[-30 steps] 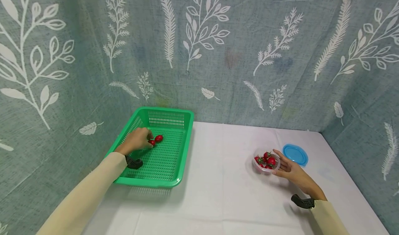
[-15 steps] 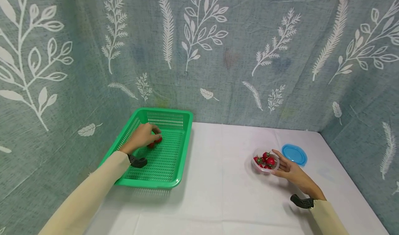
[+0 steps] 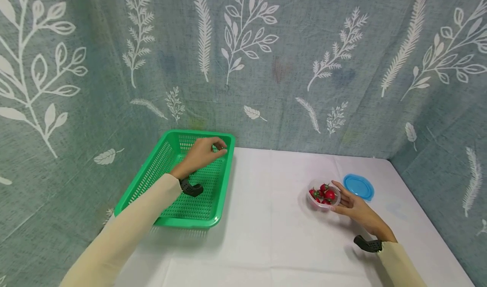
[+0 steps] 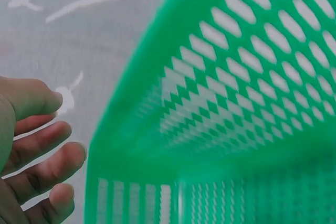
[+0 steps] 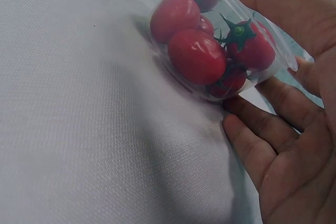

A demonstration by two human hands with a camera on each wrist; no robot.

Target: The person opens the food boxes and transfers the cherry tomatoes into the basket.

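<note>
a: where are the tomatoes?

b: a cluster of red cherry tomatoes (image 3: 323, 193) sits in a small clear plastic bowl (image 3: 315, 204) on the white tablecloth (image 3: 266, 236), toward the right side. in the right wrist view the tomatoes (image 5: 197, 53) press against the bowl's see-through wall.

a: what is the right hand doing?

b: the right hand (image 3: 354, 209) cups the bowl's near side, its straight, relaxed fingers (image 5: 262, 150) touching the wall, not curled round it.

a: and the left hand?

b: the left hand (image 3: 201, 154) hangs over the far right corner of a green perforated basket (image 3: 144, 181), well apart from the bowl. in the left wrist view its fingers (image 4: 44, 169) are loosely bent and hold nothing.

a: anything else nearby?

b: a blue lid (image 3: 359, 187) lies flat just beside the bowl, on its far right. a grey-green curtain with white leaf prints (image 3: 266, 58) hangs behind the table.
</note>
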